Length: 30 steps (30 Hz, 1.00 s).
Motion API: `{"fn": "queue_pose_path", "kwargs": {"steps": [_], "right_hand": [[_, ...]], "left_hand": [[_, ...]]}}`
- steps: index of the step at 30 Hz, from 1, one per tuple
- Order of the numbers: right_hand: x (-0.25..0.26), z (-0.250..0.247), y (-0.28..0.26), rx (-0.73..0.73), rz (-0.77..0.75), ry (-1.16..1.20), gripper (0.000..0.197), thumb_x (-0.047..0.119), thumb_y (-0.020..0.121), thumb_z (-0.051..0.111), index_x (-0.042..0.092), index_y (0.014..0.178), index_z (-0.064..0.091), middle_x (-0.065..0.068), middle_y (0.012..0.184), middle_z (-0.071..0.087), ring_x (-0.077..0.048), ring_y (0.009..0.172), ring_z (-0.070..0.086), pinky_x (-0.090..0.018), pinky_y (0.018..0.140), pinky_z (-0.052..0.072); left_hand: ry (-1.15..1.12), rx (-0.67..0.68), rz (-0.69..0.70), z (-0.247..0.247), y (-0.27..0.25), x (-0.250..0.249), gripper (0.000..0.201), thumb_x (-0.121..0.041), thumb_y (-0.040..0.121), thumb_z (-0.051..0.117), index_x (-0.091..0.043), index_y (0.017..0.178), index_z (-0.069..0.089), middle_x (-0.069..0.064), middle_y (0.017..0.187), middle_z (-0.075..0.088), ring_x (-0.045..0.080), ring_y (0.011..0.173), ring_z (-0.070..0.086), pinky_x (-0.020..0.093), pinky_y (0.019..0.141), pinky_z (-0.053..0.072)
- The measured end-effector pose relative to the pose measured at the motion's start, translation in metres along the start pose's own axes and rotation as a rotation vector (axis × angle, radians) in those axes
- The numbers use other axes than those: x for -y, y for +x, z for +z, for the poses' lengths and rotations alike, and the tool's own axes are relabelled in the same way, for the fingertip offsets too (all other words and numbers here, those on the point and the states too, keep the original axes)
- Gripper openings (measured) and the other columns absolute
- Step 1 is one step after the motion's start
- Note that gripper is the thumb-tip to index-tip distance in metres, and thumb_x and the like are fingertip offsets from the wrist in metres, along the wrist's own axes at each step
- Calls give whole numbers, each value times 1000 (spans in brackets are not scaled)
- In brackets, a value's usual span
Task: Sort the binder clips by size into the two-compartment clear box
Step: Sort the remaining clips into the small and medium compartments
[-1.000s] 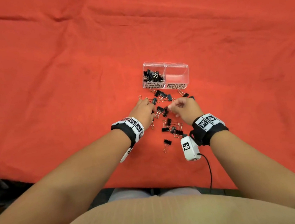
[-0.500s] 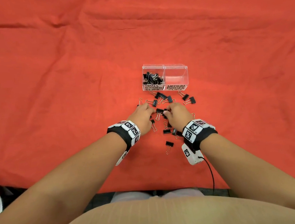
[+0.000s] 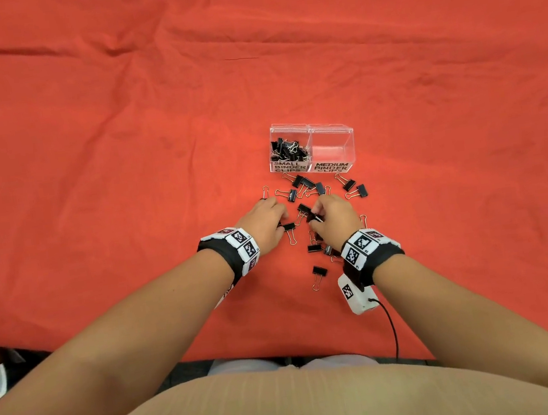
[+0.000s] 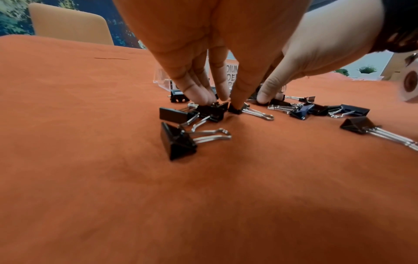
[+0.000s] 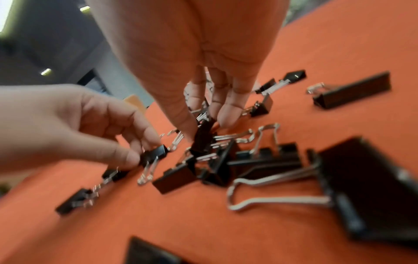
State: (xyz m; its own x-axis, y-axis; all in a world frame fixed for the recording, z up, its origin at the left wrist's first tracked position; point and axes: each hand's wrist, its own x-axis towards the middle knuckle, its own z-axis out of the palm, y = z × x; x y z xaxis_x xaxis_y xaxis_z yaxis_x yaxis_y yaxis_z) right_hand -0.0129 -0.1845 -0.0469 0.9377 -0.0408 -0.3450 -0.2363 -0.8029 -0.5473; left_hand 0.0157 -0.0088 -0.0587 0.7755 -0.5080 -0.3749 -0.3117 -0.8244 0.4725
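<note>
The clear two-compartment box (image 3: 346,136) stands beyond my hands. Its left compartment, labelled small, holds several black clips (image 3: 288,150); the right one, labelled medium, shows none. Loose black binder clips (image 3: 307,182) lie scattered on the cloth in front of it. My left hand (image 3: 283,221) pinches a small black clip (image 5: 153,153) between thumb and forefinger, low over the cloth. Beside it, my right hand (image 3: 313,214) pinches another black clip (image 5: 203,137) from the middle of the pile. In the left wrist view my left hand (image 4: 222,103) has its fingertips down among the clips.
Red cloth (image 3: 121,157) covers the whole table, with wrinkles at the back. Larger clips (image 3: 318,272) lie near my right wrist, and two more (image 3: 356,190) sit right of the pile. A white wrist unit (image 3: 355,294) with a cable hangs by the table's near edge.
Both hands have drawn a little nearer to me, from the clips by the box to the pile's middle. Their fingers have closed on clips there.
</note>
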Motion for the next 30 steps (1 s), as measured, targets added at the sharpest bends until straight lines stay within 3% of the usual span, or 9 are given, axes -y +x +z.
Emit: {"fn": "queue_pose_path", "kwargs": {"steps": [5, 9, 12, 16, 19, 22, 26, 28, 30], "right_hand": [[0, -12, 5, -8, 115, 180, 17, 5, 73, 70, 17, 75, 57, 0, 74, 57, -15, 66, 52, -21, 53, 40], [5, -52, 24, -68, 168, 313, 15, 5, 76, 70, 12, 82, 58, -2, 78, 62, -13, 65, 57, -20, 53, 44], [10, -84, 44, -142, 167, 366, 13, 3, 77, 68, 11, 83, 59, 0, 78, 63, -12, 63, 58, -22, 52, 49], [16, -100, 71, -216, 170, 297, 24, 2, 74, 67, 21, 67, 55, 3, 69, 60, -17, 67, 60, -31, 62, 52], [16, -96, 79, -204, 154, 185, 14, 5, 75, 66, 17, 74, 59, -1, 75, 61, -19, 71, 57, -27, 59, 45], [15, -93, 76, -195, 120, 144, 10, 6, 79, 64, 16, 81, 62, -3, 84, 63, -18, 76, 58, -31, 67, 52], [17, -84, 50, -247, 32, 104, 8, 8, 85, 60, 13, 88, 64, 2, 90, 59, -13, 75, 55, -25, 69, 53], [13, -69, 35, -178, -37, 23, 8, 9, 86, 58, 12, 86, 65, 1, 93, 61, -14, 82, 58, -30, 80, 53], [2, -49, 25, -28, -34, -84, 11, 8, 84, 58, 11, 90, 66, -6, 106, 61, -21, 98, 59, -33, 91, 50]], "left_hand": [[68, 26, -16, -3, -2, -2, 31, -5, 88, 48, -13, 117, 54, 6, 123, 51, 24, 123, 41, 42, 97, 44], [2, -72, -39, -6, -2, -7, 29, -10, 84, 49, -16, 112, 54, 3, 116, 53, 23, 117, 45, 41, 90, 48], [-58, -123, -62, -9, 1, -11, 30, -12, 84, 49, -16, 113, 55, 3, 114, 53, 22, 114, 44, 40, 92, 47], [-104, -172, -94, -13, 6, -17, 29, -13, 86, 48, -17, 114, 53, 4, 113, 51, 22, 110, 43, 41, 92, 45], [-110, -172, -102, -15, 12, -20, 27, -12, 88, 48, -16, 115, 52, 5, 115, 50, 23, 112, 42, 41, 92, 45], [-92, -165, -89, -17, 19, -22, 27, -10, 90, 47, -16, 115, 52, 5, 119, 49, 23, 114, 42, 42, 89, 47], [-35, -154, -72, -17, 29, -24, 29, -7, 90, 49, -19, 116, 52, 2, 122, 48, 23, 117, 39, 40, 83, 50], [-8, -158, -68, -15, 33, -26, 29, -6, 89, 50, -20, 115, 53, 1, 122, 49, 23, 118, 39, 42, 83, 50], [19, -153, -75, -13, 36, -28, 31, -5, 89, 50, -19, 116, 53, 1, 123, 48, 24, 118, 39, 42, 81, 51]]}}
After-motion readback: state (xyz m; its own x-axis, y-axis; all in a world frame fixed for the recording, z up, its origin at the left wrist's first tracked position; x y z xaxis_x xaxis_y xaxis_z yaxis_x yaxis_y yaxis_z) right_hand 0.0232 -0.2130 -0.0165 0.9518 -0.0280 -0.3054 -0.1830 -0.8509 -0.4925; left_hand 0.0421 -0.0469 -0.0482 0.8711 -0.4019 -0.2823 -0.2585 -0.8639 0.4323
